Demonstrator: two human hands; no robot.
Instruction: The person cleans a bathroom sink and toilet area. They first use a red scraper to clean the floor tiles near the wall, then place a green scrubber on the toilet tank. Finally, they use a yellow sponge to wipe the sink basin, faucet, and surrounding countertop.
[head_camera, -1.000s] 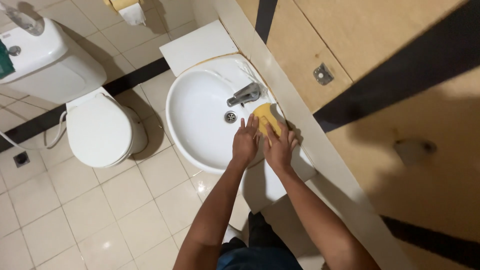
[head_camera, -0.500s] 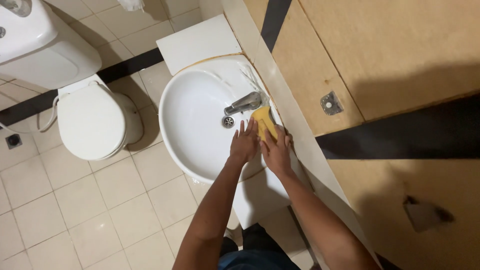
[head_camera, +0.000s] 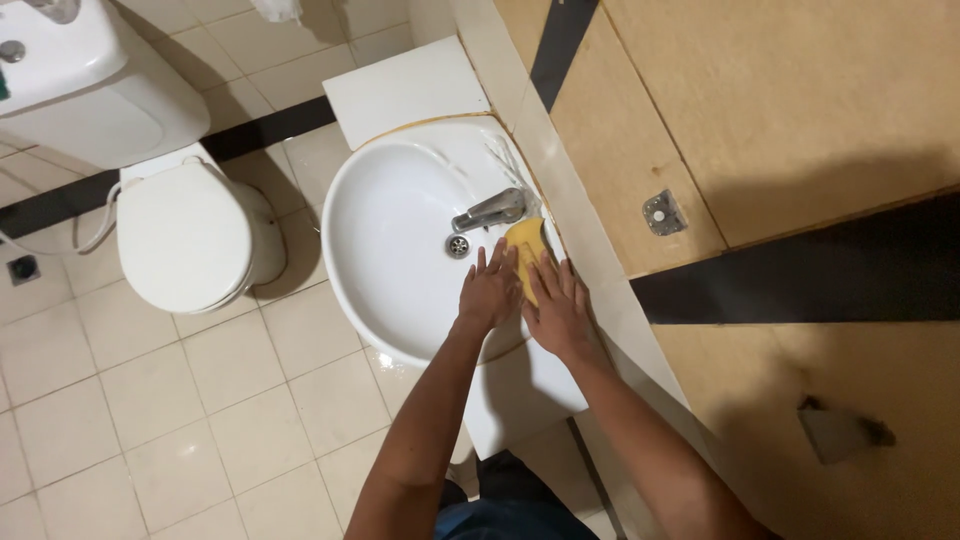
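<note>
Head view, looking straight down: both hands lie side by side on the rim of a white sink (head_camera: 390, 250), at the side next to the wall. The left hand (head_camera: 489, 290) lies flat with its fingers spread, fingertips touching the edge of a yellow sponge (head_camera: 524, 250). The right hand (head_camera: 556, 308) is also flat and open, its fingers pressed over the near end of the sponge. Neither hand is closed around it; they press it down together, the two hands almost touching each other. The sponge sits on the sink's rim just below the metal tap (head_camera: 487, 210), between the bowl and the wall ledge (head_camera: 560, 190). The tap's spout points over the drain (head_camera: 457, 245), which lies just beside the left hand's fingertips. Both forearms reach up from the bottom of the picture and cover part of the sink's near edge.

To the left of the sink stands a white toilet (head_camera: 185, 240) with its lid shut and its tank (head_camera: 80, 80) behind it. A hose (head_camera: 95, 225) curls beside the bowl. The floor is pale tile (head_camera: 150, 400). On the wall to the right is a small metal bracket (head_camera: 662, 213), and a dark band (head_camera: 800, 275) runs across the tan panels.
</note>
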